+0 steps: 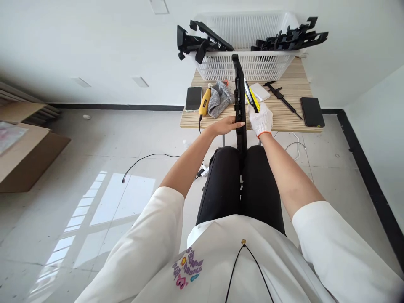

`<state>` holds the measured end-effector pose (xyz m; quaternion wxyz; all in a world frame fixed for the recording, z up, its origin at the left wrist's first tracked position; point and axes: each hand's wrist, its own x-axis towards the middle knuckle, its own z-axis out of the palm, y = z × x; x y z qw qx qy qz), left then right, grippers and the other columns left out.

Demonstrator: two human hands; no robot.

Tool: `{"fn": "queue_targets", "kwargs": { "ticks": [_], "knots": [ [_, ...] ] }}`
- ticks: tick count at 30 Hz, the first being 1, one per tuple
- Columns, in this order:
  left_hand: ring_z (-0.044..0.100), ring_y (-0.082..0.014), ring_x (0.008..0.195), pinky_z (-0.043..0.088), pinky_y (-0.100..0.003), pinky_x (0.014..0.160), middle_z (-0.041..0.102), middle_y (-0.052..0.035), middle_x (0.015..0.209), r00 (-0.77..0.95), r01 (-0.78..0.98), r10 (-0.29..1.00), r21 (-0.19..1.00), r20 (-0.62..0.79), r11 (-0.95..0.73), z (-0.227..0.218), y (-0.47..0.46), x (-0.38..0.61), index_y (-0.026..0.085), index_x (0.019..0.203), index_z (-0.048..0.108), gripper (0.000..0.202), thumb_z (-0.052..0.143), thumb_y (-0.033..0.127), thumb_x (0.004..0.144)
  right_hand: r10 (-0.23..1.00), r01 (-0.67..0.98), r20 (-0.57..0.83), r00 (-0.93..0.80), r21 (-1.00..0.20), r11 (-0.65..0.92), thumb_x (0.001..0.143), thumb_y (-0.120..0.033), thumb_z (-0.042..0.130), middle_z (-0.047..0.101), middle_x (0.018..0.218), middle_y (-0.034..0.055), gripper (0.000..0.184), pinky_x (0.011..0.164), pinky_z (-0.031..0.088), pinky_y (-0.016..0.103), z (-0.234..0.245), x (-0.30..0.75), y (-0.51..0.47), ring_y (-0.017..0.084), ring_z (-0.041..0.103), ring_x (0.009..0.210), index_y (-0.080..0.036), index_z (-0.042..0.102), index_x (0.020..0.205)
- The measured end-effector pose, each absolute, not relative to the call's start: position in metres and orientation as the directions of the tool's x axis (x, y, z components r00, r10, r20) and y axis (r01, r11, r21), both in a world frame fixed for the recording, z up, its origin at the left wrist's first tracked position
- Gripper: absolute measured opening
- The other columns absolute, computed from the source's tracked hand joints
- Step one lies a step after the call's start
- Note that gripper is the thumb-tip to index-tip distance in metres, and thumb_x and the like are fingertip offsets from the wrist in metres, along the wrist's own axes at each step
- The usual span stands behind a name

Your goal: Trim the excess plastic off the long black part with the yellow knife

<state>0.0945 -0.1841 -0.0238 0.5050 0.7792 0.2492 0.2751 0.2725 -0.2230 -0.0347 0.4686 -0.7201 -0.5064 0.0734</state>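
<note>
One long black part (240, 90), long axis running forward from between the thighs (221, 185), held by the left hand (227, 125); yellow cutter (253, 100) just to its right, gripped in the gloved right hand (261, 118).

Brightly lit, with window-shaped glare (110, 198) across glossy floor tiles (142, 139) at left, shade on the cardboard box (34, 162), wide-angle stretching of the white sleeves (341, 244), mostly crisp focus
</note>
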Motion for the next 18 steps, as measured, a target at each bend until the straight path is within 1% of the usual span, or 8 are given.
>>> {"fn": "queue_targets", "kwargs": {
  "ticks": [3,4,7,9,11,14,16,18],
  "knots": [
    [0.067,-0.0256,0.104,0.053,-0.042,0.096,0.073,-0.0093,0.100,0.825,0.077,0.557,0.956,0.098,-0.283,-0.025,-0.182,0.098,0.016,0.095,0.072,0.040,0.069,0.053,0.082,0.811,0.676,0.342,0.475,-0.731,-0.088,0.091,-0.068,0.046,0.069,0.090,0.0114,0.052,0.095,0.047,0.065,-0.031,0.271,-0.225,0.037,0.066,0.106,-0.019,0.063,0.101],
    [0.066,-0.0261,0.107,0.052,-0.043,0.098,0.073,-0.0097,0.103,0.829,0.068,0.552,0.964,0.089,-0.258,-0.025,-0.181,0.100,0.016,0.098,0.072,0.040,0.069,0.053,0.083,0.817,0.683,0.332,0.471,-0.724,-0.100,0.092,-0.067,0.045,0.069,0.092,0.0118,0.052,0.095,0.048,0.063,-0.030,0.271,-0.226,0.037,0.066,0.106,-0.020,0.063,0.102],
    [0.064,-0.0291,0.115,0.049,-0.046,0.103,0.073,-0.0112,0.111,0.802,0.054,0.590,0.972,0.093,-0.227,-0.029,-0.186,0.106,0.016,0.102,0.070,0.041,0.066,0.053,0.084,0.827,0.699,0.320,0.463,-0.706,-0.119,0.093,-0.067,0.043,0.071,0.098,0.0129,0.053,0.095,0.050,0.055,-0.027,0.270,-0.229,0.035,0.067,0.106,-0.020,0.064,0.105],
    [0.060,-0.0312,0.123,0.046,-0.046,0.108,0.071,-0.0121,0.120,0.750,0.074,0.652,0.965,0.112,-0.250,-0.031,-0.193,0.108,0.017,0.107,0.068,0.045,0.063,0.055,0.085,0.823,0.702,0.317,0.471,-0.700,-0.132,0.092,-0.068,0.043,0.072,0.099,0.0131,0.053,0.093,0.051,0.050,-0.025,0.270,-0.231,0.034,0.067,0.104,-0.021,0.064,0.104],
    [0.056,-0.0313,0.130,0.043,-0.044,0.111,0.067,-0.0124,0.129,0.668,0.134,0.734,0.951,0.122,-0.279,-0.031,-0.203,0.110,0.017,0.116,0.063,0.049,0.058,0.058,0.088,0.822,0.697,0.298,0.486,-0.699,-0.159,0.091,-0.068,0.044,0.073,0.099,0.0131,0.051,0.091,0.052,0.046,-0.022,0.269,-0.233,0.034,0.068,0.102,-0.022,0.064,0.102],
    [0.058,-0.0320,0.126,0.045,-0.045,0.107,0.066,-0.0137,0.129,0.598,0.231,0.793,0.922,0.118,-0.311,-0.030,-0.217,0.111,0.017,0.123,0.054,0.052,0.057,0.057,0.089,0.830,0.679,0.258,0.494,-0.710,-0.184,0.091,-0.065,0.047,0.074,0.099,0.0130,0.047,0.087,0.052,0.043,-0.018,0.268,-0.236,0.033,0.068,0.101,-0.024,0.065,0.101],
    [0.061,-0.0339,0.119,0.047,-0.047,0.103,0.066,-0.0148,0.123,0.565,0.295,0.818,0.899,0.108,-0.323,-0.028,-0.226,0.113,0.017,0.123,0.050,0.054,0.062,0.055,0.086,0.832,0.666,0.249,0.496,-0.723,-0.181,0.090,-0.064,0.048,0.074,0.098,0.0119,0.045,0.086,0.052,0.041,-0.016,0.268,-0.237,0.032,0.068,0.099,-0.024,0.065,0.101],
    [0.064,-0.0351,0.110,0.049,-0.048,0.096,0.068,-0.0144,0.113,0.512,0.371,0.855,0.876,0.085,-0.309,-0.026,-0.233,0.115,0.018,0.120,0.049,0.052,0.066,0.051,0.084,0.831,0.654,0.241,0.501,-0.735,-0.181,0.089,-0.064,0.049,0.075,0.092,0.0095,0.043,0.083,0.051,0.039,-0.016,0.268,-0.238,0.030,0.069,0.093,-0.025,0.066,0.099]
  ]
}}
